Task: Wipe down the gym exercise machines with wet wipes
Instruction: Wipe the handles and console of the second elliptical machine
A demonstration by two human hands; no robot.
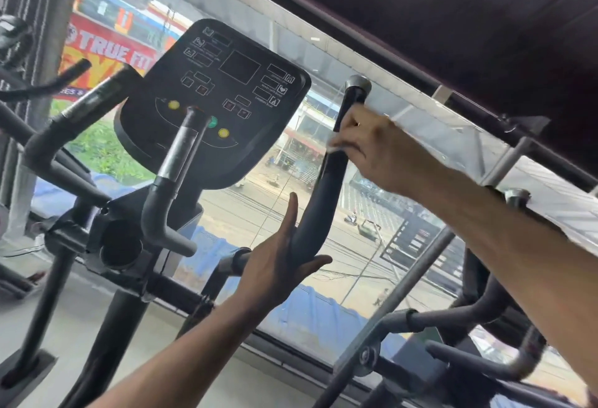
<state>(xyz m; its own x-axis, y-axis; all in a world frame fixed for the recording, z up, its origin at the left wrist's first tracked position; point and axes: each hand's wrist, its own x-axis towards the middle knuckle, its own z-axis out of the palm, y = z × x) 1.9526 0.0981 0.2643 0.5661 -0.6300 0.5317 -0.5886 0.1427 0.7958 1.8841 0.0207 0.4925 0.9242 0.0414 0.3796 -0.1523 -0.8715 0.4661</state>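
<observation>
An elliptical machine fills the view, its black console (pixel 213 97) at centre left. Its right handlebar (pixel 320 200) curves up to a metal-capped tip. My right hand (pixel 378 152) grips the upper part of this bar, with a white wet wipe (pixel 335 147) wrapped under the fingers against it. My left hand (pixel 278 265) lies lower on the same bar with fingers straight, the palm against the bend and the thumb spread beneath it.
The left handlebar (pixel 74 129) and the inner grip bar (pixel 174 178) stand left of the console. Another machine's bars (pixel 479 362) are at lower right. A large window (pixel 323 245) directly behind overlooks a street. A second console (pixel 13 35) sits at far left.
</observation>
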